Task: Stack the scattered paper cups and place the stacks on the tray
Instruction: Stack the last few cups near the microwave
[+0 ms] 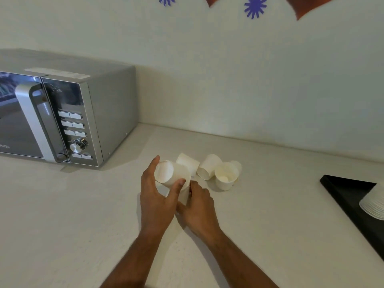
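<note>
Bench: pale surface that runs to the wall at its far edge; its near, left and right edges are cut off by the frame.
Microwave: silver, at the far left of the bench against the wall; its left part is out of frame and the button labels are too blurred to read.
Tray: black, at the right edge of the bench; only its left part shows.
Stack on tray: white cups nested together, lying toward the tray's right side; cut off by the frame, so the count cannot be told.
Left hand: grip closed around a white paper cup held on its side just above the bench, thumb on the near wall, fingers on the far side.
Right hand: touching the left hand, fingers curled at the same cup's rim end; whether it holds a second cup cannot be told, as the hands hide it.
Loose cups: near the middle of the bench, just right of the hands, one tipped cup, another tipped cup and an upright cup touching each other; a further cup behind the upright one is mostly hidden.
</note>
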The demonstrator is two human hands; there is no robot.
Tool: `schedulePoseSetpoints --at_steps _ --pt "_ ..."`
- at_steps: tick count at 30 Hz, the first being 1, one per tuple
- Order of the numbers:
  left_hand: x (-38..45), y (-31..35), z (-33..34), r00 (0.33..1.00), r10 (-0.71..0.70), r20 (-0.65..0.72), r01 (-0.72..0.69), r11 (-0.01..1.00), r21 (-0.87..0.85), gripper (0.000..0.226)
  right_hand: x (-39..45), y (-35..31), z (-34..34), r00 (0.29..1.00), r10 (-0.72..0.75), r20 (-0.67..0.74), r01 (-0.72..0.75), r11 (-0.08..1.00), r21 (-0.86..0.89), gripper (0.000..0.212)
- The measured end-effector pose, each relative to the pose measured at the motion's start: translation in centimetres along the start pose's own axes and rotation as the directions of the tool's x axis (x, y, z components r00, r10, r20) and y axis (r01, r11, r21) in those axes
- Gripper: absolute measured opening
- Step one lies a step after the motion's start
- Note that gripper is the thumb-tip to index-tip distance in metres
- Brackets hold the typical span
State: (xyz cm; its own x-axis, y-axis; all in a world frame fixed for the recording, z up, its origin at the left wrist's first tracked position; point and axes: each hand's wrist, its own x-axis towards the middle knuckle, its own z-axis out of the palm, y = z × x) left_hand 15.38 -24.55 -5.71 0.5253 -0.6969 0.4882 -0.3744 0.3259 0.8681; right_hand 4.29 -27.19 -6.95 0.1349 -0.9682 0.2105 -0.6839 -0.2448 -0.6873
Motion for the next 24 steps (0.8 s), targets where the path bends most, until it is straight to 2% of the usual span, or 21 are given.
schedulePoseSetpoints --at_steps 2,4,6,9,11,14,16,20,24 --pt "-0.2 -0.1 0.2 0.998 -0.024 0.066 0.023 0.999 0.022 0.08 -0.5 0.1 -0.7 0.998 -0.023 0.066 0.022 1.0 0.017 0.06" --pt "-0.3 -0.4 0.3 0.993 -0.032 0.117 0.024 0.997 0.066 0.076 -1.1 0.5 -1.6 0.999 -0.004 0.032 0.001 0.997 0.076 0.048" --pt "-0.4 -0.6 0.3 0.982 -0.044 0.182 0.029 0.996 0.084 0.072 -1.5 1.3 -2.4 0.985 0.066 -0.162 -0.037 0.984 0.174 0.061" --pt "-0.5 -1.0 0.6 0.95 -0.113 0.291 0.089 0.991 0.097 0.076 -1.1 2.3 -4.2 0.836 0.214 -0.505 -0.132 0.972 0.193 0.069" --pt "-0.7 -1.1 0.9 0.917 -0.18 0.355 0.145 0.982 0.124 0.082 -0.1 3.0 -5.1 0.778 0.236 -0.582 -0.173 0.971 0.163 0.077" --pt "-0.9 -1.5 0.9 0.862 -0.214 0.46 0.132 0.97 0.205 0.082 1.4 3.8 -5.9 0.801 0.273 -0.532 -0.244 0.961 0.126 0.098" --pt "-1.0 -1.8 0.9 0.829 -0.214 0.516 0.078 0.959 0.273 0.08 2.3 4.3 -6.2 0.825 0.269 -0.496 -0.257 0.962 0.094 0.103" --pt "-0.9 -2.2 0.9 0.806 -0.227 0.547 0.001 0.924 0.381 0.083 3.2 5.3 -6.5 0.874 0.174 -0.454 -0.2 0.98 -0.009 0.084" --pt "-0.9 -2.1 0.9 0.82 -0.169 0.547 -0.031 0.941 0.338 0.084 3.1 5.2 -6.9 0.877 0.135 -0.461 -0.126 0.991 0.052 0.072"
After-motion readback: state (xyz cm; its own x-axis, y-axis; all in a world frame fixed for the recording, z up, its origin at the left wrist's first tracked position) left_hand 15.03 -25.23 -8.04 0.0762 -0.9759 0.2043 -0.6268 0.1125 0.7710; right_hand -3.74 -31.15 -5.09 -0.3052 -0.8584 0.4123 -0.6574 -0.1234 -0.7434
